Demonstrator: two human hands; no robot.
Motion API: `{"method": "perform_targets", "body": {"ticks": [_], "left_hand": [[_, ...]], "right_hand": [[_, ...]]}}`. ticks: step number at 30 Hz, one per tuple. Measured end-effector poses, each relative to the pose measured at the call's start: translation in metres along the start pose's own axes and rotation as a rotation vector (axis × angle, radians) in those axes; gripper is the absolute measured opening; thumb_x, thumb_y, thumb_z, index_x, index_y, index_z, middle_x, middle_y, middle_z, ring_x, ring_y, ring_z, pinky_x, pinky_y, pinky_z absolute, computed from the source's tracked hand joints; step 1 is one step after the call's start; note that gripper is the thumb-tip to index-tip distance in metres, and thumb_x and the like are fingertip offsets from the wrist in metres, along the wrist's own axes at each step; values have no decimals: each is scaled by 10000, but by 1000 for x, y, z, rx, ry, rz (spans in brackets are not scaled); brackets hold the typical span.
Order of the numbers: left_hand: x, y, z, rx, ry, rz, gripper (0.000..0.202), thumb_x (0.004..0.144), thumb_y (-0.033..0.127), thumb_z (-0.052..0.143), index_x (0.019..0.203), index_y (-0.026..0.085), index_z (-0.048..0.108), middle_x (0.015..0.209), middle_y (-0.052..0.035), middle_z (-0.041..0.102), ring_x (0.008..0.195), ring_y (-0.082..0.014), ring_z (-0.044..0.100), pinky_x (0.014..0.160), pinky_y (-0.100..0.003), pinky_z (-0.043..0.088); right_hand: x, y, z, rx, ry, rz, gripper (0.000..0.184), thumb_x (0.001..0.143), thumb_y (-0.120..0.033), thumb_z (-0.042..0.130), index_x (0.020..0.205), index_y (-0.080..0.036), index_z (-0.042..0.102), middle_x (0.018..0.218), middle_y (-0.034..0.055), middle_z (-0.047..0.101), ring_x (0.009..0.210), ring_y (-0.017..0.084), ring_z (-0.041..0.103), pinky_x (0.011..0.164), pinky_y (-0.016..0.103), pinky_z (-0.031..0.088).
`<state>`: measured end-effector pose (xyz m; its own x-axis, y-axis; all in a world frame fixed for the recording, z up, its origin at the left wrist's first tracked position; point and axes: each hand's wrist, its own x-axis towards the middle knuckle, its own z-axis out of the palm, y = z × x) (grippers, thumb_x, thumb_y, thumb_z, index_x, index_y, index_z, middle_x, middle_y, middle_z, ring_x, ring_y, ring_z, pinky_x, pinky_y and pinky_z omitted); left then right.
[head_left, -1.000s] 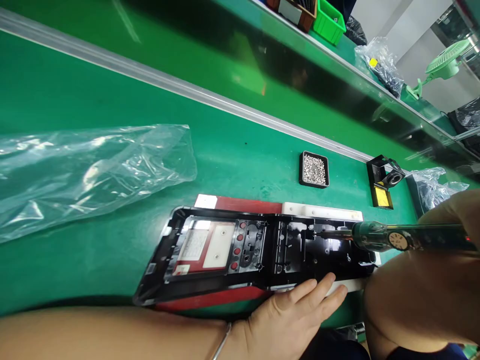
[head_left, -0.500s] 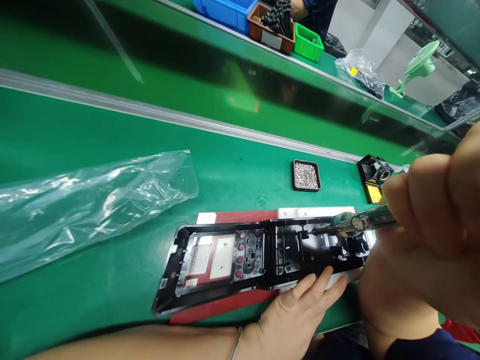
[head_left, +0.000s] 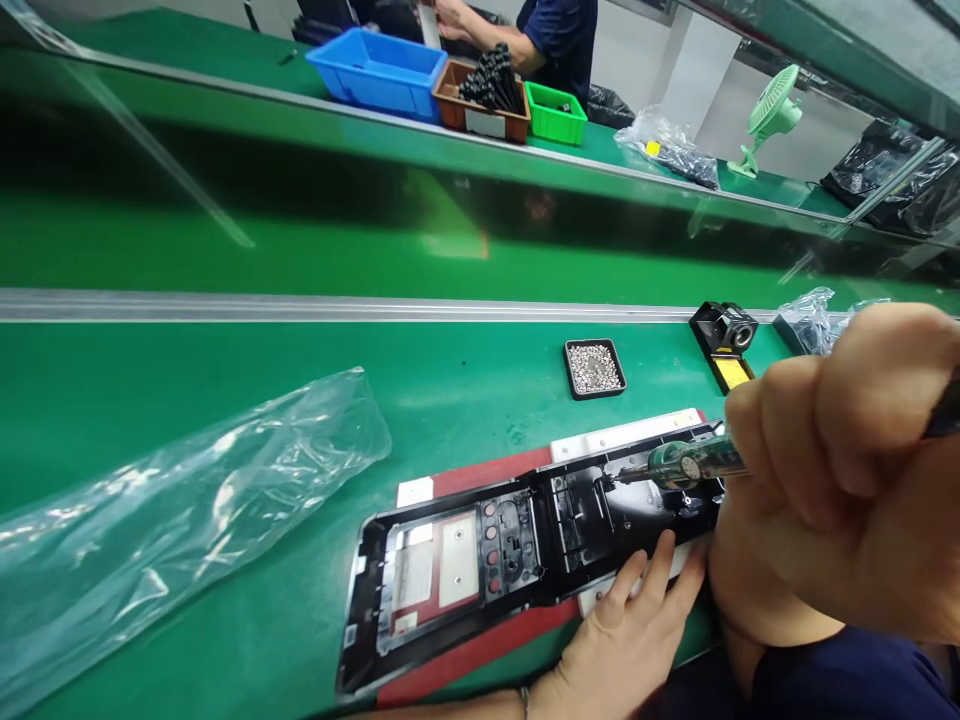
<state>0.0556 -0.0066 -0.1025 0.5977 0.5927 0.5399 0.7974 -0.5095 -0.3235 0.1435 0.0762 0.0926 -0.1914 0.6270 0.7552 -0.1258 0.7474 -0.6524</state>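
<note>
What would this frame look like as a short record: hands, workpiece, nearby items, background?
left hand: spread at the near edge of the black housing
right hand: closed around a screwdriver; tip contact unclear
workpiece: housing, inner side up on a red-and-white fixture
nearby: black tray of small metal parts, transparent bag
background: blue bin, brown bin, green bin, pale green fan, co-worker's sleeve

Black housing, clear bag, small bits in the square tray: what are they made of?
Black housing: likely molded plastic, semi-gloss; thin ribs, soft highlights.
Clear bag: probably plastic film, glossy; see-through, creased, bright glints.
Small bits: probably metal, shiny; silvery sparkle, but too small to confirm.
</note>
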Motion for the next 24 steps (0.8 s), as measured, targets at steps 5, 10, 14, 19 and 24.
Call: {"method": "perform_targets", "body": {"ticks": [5, 10, 14, 19, 24], "left_hand": [[1, 1, 1, -49, -12, 28, 420, 834, 308, 563, 1246, 230, 582, 1427, -40, 373, 1280, -306, 340, 1158, -511, -2], [4, -4, -9, -74, -111, 86, 669, 733, 555, 680, 1281, 195, 547, 1473, -74, 302, 1370, -355, 170, 1154, -486, -37], [2, -3, -16, -70, -117, 53, 670, 694, 569, 718, 1220, 173, 593, 1503, -82, 238, 1406, -351, 26, 1157, -454, -52], [-8, 2, -19, -49, -83, -29, 470, 814, 454, 600, 1232, 240, 576, 1477, -66, 302, 1395, -293, 142, 1149, -475, -44], [-10, -6, -21, -41, -17, -79, 286, 881, 435, 557, 1122, 307, 642, 1406, -13, 423, 1275, -243, 377, 1145, -428, 81]], "right_hand": [[-7, 14, 16, 238, 123, -15, 252, 1065, -354, 461, 1288, -239, 462, 697, -12, 293, 530, 74, 400, 456, 158, 356], [-4, 26, 12, 301, 68, -99, 255, 1046, -300, 385, 1281, -204, 409, 755, -45, 394, 585, 20, 438, 578, 74, 420], [-5, 26, 14, 225, 8, -153, 269, 1087, -339, 315, 1312, -206, 376, 727, -57, 373, 560, 17, 430, 595, 85, 452], [-7, 23, 12, 242, -4, -110, 250, 1089, -334, 297, 1304, -234, 378, 723, -43, 341, 563, 37, 437, 582, 110, 446], [-11, 16, 4, 346, -14, -72, 183, 1079, -275, 422, 1260, -253, 424, 719, -7, 326, 545, 86, 372, 525, 180, 336]]}}
